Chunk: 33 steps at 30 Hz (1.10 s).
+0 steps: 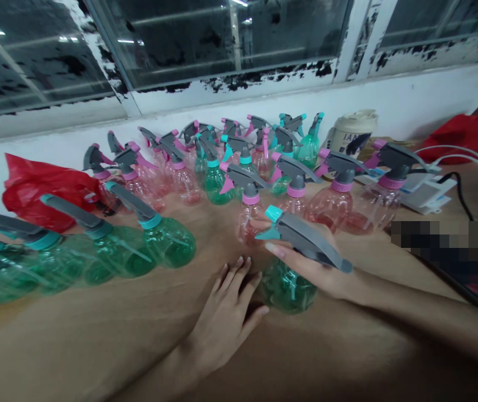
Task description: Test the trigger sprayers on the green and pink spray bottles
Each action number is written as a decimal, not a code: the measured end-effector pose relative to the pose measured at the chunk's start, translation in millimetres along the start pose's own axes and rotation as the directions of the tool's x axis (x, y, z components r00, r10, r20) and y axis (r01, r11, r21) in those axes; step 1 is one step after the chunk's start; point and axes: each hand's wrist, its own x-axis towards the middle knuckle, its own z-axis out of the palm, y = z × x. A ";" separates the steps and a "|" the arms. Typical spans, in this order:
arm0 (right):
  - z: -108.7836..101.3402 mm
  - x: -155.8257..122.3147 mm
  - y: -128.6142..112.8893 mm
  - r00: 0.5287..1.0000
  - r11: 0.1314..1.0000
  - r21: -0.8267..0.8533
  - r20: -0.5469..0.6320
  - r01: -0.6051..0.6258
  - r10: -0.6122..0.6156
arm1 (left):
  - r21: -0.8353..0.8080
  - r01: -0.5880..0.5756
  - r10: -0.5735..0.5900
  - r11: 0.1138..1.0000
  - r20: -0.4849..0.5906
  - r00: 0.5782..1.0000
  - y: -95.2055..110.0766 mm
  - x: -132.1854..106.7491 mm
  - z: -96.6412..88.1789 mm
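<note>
My right hand (326,273) is wrapped round the neck of a green spray bottle (289,287) with a grey and turquoise trigger head. The bottle is low over the brown table or standing on it; I cannot tell which. Just left of it, my left hand (226,312) lies flat on the tabletop (151,346), fingers stretched out and holding nothing. Right behind the held bottle stands a pink spray bottle (249,220), in a row with several more pink ones. To the left runs a row of green spray bottles, the nearest being a green bottle (170,243).
More pink and green spray bottles (222,181) crowd the back by the wall. A red plastic bag (46,192) lies at the left, another red bag (469,137) at the right. Near the right are a white cup (354,131), a cable (460,192) and a dark flat object (465,279), partly blurred out.
</note>
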 end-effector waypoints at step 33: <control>-3.0 -0.1 -6.5 0.999 0.999 -0.009 0.019 0.035 -0.035 | 0.018 -0.011 0.012 1.000 -0.029 1.000 -1.2 -0.1 0.4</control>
